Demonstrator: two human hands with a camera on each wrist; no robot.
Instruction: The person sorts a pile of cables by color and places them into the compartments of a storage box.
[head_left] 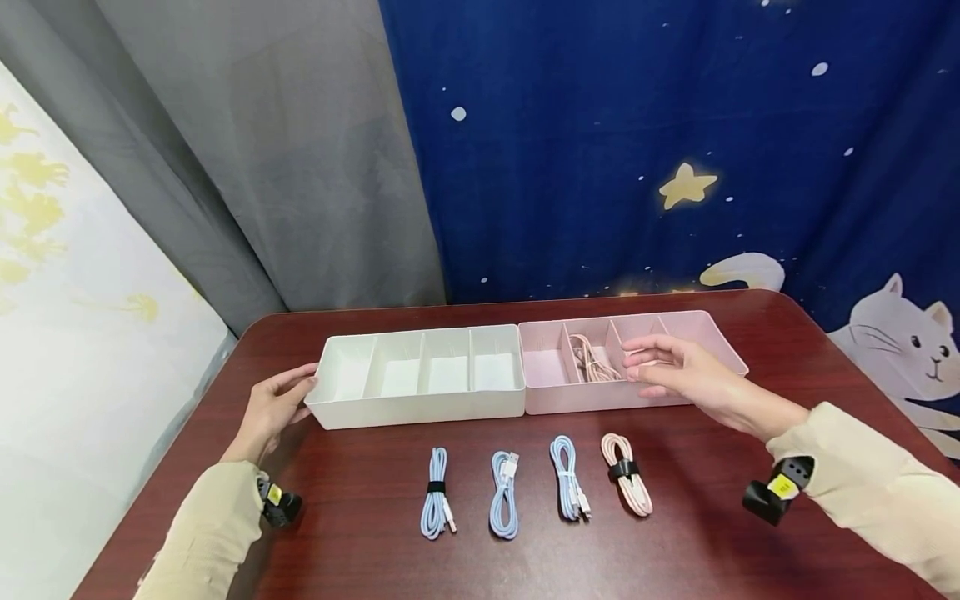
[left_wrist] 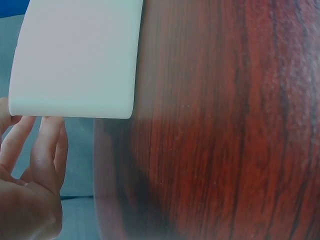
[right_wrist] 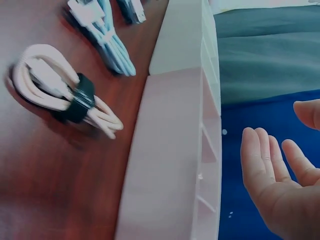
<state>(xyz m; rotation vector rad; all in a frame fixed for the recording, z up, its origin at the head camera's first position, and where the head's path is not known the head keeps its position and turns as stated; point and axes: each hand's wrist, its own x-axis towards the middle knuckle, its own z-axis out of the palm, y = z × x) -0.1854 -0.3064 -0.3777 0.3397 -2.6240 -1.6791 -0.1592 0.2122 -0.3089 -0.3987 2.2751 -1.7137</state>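
My left hand (head_left: pixel 274 410) touches the left end of a white divided box (head_left: pixel 420 408), its fingers fairly straight against that end wall in the left wrist view. Above the third compartment of a pink divided box (head_left: pixel 592 400) hovers my right hand (head_left: pixel 678 375), fingers loosely extended with nothing between them. A loosely bundled pink cable (head_left: pixel 592 362) lies in the pink box's second compartment. My right hand partly covers the compartments at the right, so their contents are hard to tell. The white box's compartments hold nothing visible.
In front of the boxes lie a blue cable with a black strap (head_left: pixel 435 496), two more blue cables, (head_left: pixel 504 500) one being the rightmost blue cable (head_left: pixel 567 479), and a pink cable with a black strap (head_left: pixel 627 475). Curtains (head_left: pixel 337 167) hang behind the wooden table (head_left: pixel 360 517).
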